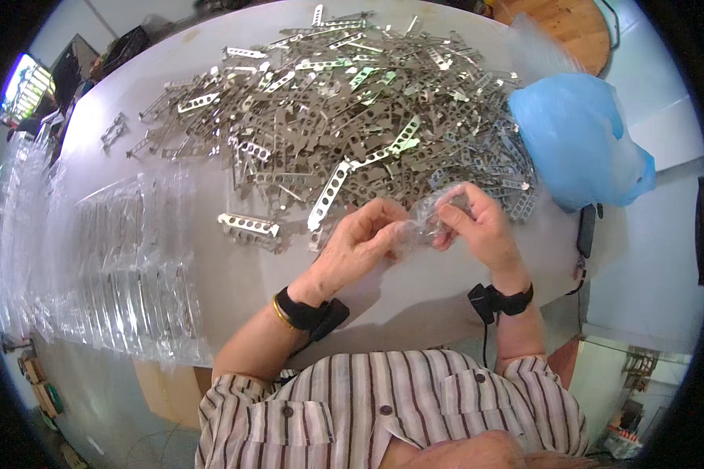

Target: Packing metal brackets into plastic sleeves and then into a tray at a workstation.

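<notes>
A small crumpled clear plastic bag [425,220] is stretched between my two hands. My left hand [365,238] pinches one side of it between thumb and fingers. The other side is gripped by my right hand [479,227], with the thumb over the fingers. Whether anything lies inside the bag cannot be made out. Just beyond my hands spreads a big heap of perforated metal strips [321,125]. One long shiny strip [330,194] leans out of the heap near my left hand. A small stack of strips [249,227] lies apart, farther left.
Rows of filled clear plastic bags [125,266] cover the left part of the grey table [235,313]. A bulging blue plastic bag [575,141] stands at the right edge of the heap. Beyond the far right corner is a round wooden stool top [563,31].
</notes>
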`<act>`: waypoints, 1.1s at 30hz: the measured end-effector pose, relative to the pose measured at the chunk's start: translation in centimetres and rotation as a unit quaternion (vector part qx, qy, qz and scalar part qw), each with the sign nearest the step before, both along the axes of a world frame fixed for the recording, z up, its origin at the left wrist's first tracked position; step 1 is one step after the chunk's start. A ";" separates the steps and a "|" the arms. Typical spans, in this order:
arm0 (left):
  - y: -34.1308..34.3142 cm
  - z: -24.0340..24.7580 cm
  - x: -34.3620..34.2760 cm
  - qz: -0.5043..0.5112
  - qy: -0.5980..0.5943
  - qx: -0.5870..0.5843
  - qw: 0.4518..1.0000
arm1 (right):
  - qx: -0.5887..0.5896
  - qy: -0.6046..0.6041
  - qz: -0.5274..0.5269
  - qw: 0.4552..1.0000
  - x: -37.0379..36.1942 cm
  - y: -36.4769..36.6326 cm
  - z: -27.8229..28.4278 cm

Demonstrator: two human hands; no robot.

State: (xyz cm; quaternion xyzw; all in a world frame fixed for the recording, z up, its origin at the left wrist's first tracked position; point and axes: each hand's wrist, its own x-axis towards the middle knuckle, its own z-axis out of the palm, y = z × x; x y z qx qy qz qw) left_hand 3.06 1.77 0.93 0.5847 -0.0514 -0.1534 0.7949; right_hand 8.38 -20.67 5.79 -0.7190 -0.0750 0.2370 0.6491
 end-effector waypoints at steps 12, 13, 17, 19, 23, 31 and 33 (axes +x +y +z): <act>0.2 -1.3 0.4 0.050 -0.009 -0.010 0.999 | 0.031 0.020 0.002 0.999 -0.3 -1.1 0.2; 0.2 -1.2 0.4 0.061 -0.012 -0.014 0.998 | 0.043 0.020 0.001 0.999 -0.3 -1.2 0.1; 0.1 -1.5 0.3 0.065 -0.001 -0.034 0.997 | 0.066 0.030 -0.005 0.997 -0.4 -1.3 -0.2; 0.1 -1.2 0.2 0.046 0.016 -0.067 0.997 | 0.078 0.038 -0.015 0.996 -0.5 -1.4 -0.4; 0.5 -0.5 0.2 -0.031 0.067 -0.035 0.997 | 0.091 0.041 -0.020 0.995 -0.5 -1.2 -0.6; 1.0 -0.3 0.5 0.000 0.090 -0.026 0.996 | 0.070 -0.038 -0.063 0.995 -0.1 -1.7 -1.0; 1.2 -0.6 0.5 0.020 0.076 -0.050 0.996 | 0.058 -0.046 -0.073 0.995 -0.1 -2.1 -0.6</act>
